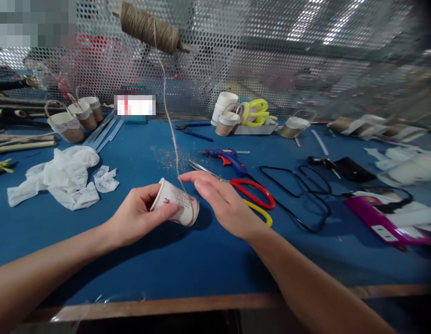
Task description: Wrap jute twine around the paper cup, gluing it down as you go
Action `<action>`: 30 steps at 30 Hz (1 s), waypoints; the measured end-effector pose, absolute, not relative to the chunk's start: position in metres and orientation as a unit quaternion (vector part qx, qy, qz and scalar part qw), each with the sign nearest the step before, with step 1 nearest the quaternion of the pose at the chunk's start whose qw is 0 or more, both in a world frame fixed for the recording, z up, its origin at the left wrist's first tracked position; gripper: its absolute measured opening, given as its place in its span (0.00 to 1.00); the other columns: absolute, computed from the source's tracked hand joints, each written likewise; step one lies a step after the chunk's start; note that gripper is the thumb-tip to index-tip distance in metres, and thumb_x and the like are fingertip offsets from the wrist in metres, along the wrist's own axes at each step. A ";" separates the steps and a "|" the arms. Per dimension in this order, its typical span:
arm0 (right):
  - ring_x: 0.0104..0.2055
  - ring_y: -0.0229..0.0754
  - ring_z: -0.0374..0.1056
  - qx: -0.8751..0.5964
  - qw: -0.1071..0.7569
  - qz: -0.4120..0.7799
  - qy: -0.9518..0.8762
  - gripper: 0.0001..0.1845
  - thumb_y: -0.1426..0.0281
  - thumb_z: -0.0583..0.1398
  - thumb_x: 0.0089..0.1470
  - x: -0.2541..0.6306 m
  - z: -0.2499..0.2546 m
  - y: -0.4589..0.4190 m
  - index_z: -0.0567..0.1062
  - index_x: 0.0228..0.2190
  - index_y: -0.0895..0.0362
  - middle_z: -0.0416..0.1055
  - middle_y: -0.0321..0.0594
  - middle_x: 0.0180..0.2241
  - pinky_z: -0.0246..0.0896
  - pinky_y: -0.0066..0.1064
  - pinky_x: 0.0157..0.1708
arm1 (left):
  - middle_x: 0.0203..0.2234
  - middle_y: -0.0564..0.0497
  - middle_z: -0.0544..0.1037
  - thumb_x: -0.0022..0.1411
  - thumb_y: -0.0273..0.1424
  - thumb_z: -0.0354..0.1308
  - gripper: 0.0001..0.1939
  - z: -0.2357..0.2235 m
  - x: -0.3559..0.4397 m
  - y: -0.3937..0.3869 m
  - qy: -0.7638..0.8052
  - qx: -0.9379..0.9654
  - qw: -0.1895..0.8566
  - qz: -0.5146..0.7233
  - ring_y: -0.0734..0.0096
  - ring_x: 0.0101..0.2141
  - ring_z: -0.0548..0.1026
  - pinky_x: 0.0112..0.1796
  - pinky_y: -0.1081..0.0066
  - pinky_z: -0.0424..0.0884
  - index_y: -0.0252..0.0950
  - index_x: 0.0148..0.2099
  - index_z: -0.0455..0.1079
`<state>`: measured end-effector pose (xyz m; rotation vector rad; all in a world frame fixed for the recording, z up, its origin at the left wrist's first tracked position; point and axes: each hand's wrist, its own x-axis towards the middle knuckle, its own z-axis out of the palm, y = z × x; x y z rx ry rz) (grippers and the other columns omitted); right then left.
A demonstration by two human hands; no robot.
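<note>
My left hand (135, 214) is wrapped round a white paper cup (180, 204), its thumb along the printed side. The cup is tilted, its rim toward my left palm and its base to the right. A strand of twine (169, 118) runs down from the brown twine spool (149, 28) to the cup's side near the base. My right hand (222, 202) is just right of the cup, fingers stretched out and together. Its fingertips touch or nearly touch the strand; I cannot tell which. Scissors (252, 192) with red and yellow handles lie partly hidden behind this hand.
A blue glue gun (227, 158) and pliers (196, 130) lie beyond the hands. White lace (62, 174) is heaped at left, near several twine-wrapped cups with handles (66, 126). At right are a black cable (292, 199) and a purple box (385, 220). Perforated metal (208, 60) stands behind.
</note>
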<state>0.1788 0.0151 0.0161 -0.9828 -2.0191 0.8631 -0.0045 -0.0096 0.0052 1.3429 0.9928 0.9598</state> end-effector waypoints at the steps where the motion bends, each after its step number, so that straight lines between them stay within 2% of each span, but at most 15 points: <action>1: 0.50 0.37 0.59 -0.357 0.356 0.337 -0.795 0.15 0.70 0.46 0.59 0.177 0.015 0.013 0.69 0.42 0.57 0.67 0.41 0.46 0.52 0.36 0.52 | 0.24 0.52 0.76 0.51 0.30 0.60 0.07 0.004 -0.004 -0.010 0.420 0.583 0.566 0.404 0.76 0.24 0.69 0.27 0.78 0.66 0.33 0.33 0.72; 5: 0.53 0.38 0.56 -0.301 0.340 0.322 -0.831 0.17 0.71 0.45 0.58 0.174 0.013 0.005 0.68 0.45 0.58 0.64 0.42 0.49 0.50 0.38 0.54 | 0.20 0.54 0.73 0.51 0.34 0.58 0.09 0.001 -0.002 -0.009 0.440 0.584 0.550 0.403 0.78 0.22 0.66 0.24 0.79 0.64 0.32 0.31 0.72; 10: 0.54 0.38 0.56 -0.304 0.322 0.344 -0.828 0.18 0.70 0.44 0.59 0.172 0.013 0.003 0.68 0.45 0.58 0.63 0.42 0.51 0.51 0.38 0.54 | 0.16 0.55 0.69 0.52 0.37 0.56 0.13 -0.001 -0.003 -0.007 0.476 0.558 0.548 0.401 0.81 0.18 0.61 0.20 0.80 0.58 0.31 0.27 0.72; 15: 0.53 0.38 0.57 -0.323 0.326 0.360 -0.812 0.17 0.69 0.45 0.58 0.171 0.014 0.004 0.69 0.44 0.57 0.64 0.42 0.50 0.51 0.38 0.54 | 0.15 0.55 0.70 0.50 0.36 0.58 0.11 -0.002 -0.003 -0.006 0.480 0.530 0.565 0.411 0.80 0.17 0.62 0.19 0.80 0.59 0.31 0.26 0.72; 17: 0.51 0.38 0.60 -0.356 0.348 0.361 -0.789 0.16 0.67 0.47 0.58 0.174 0.016 0.010 0.70 0.42 0.58 0.67 0.42 0.47 0.54 0.36 0.52 | 0.15 0.55 0.71 0.50 0.36 0.58 0.12 -0.003 -0.003 -0.004 0.485 0.511 0.573 0.418 0.80 0.18 0.64 0.19 0.80 0.60 0.31 0.25 0.72; 20: 0.43 0.39 0.67 -0.444 0.400 0.352 -0.721 0.16 0.62 0.50 0.56 0.187 0.025 0.027 0.71 0.39 0.58 0.71 0.42 0.41 0.63 0.35 0.43 | 0.17 0.53 0.74 0.49 0.36 0.60 0.12 -0.005 -0.004 0.000 0.494 0.462 0.589 0.443 0.78 0.19 0.68 0.21 0.79 0.63 0.31 0.26 0.73; 22: 0.39 0.40 0.69 -0.512 0.412 0.295 -0.693 0.16 0.61 0.53 0.53 0.201 0.033 0.043 0.71 0.38 0.59 0.72 0.43 0.39 0.65 0.35 0.39 | 0.17 0.53 0.74 0.48 0.36 0.60 0.11 -0.007 -0.004 0.003 0.488 0.441 0.598 0.458 0.77 0.19 0.69 0.21 0.78 0.64 0.31 0.26 0.73; 24: 0.38 0.42 0.69 -0.594 0.346 0.208 -0.696 0.17 0.61 0.53 0.53 0.217 0.041 0.060 0.70 0.41 0.59 0.72 0.43 0.38 0.64 0.35 0.39 | 0.16 0.53 0.74 0.48 0.36 0.61 0.11 -0.009 -0.006 0.005 0.483 0.435 0.597 0.470 0.77 0.19 0.69 0.21 0.78 0.65 0.31 0.25 0.72; 26: 0.38 0.46 0.68 -0.674 0.230 0.143 -0.688 0.16 0.64 0.54 0.52 0.233 0.044 0.077 0.71 0.40 0.58 0.72 0.44 0.36 0.63 0.39 0.39 | 0.16 0.54 0.73 0.49 0.37 0.61 0.12 -0.012 -0.008 0.007 0.485 0.440 0.588 0.475 0.77 0.19 0.69 0.22 0.78 0.65 0.31 0.26 0.72; 28: 0.40 0.51 0.67 -0.707 0.173 0.130 -0.673 0.11 0.67 0.58 0.49 0.247 0.041 0.091 0.73 0.35 0.60 0.72 0.48 0.34 0.61 0.42 0.40 | 0.17 0.54 0.73 0.49 0.38 0.61 0.12 -0.014 -0.010 0.009 0.488 0.452 0.573 0.478 0.76 0.19 0.70 0.22 0.77 0.66 0.32 0.27 0.72; 30: 0.39 0.48 0.67 -0.722 0.116 0.144 -0.667 0.09 0.68 0.59 0.49 0.256 0.031 0.102 0.73 0.33 0.60 0.71 0.46 0.35 0.61 0.42 0.40 | 0.17 0.54 0.73 0.49 0.38 0.60 0.12 -0.016 -0.012 0.010 0.492 0.464 0.553 0.487 0.75 0.19 0.69 0.23 0.76 0.66 0.32 0.27 0.72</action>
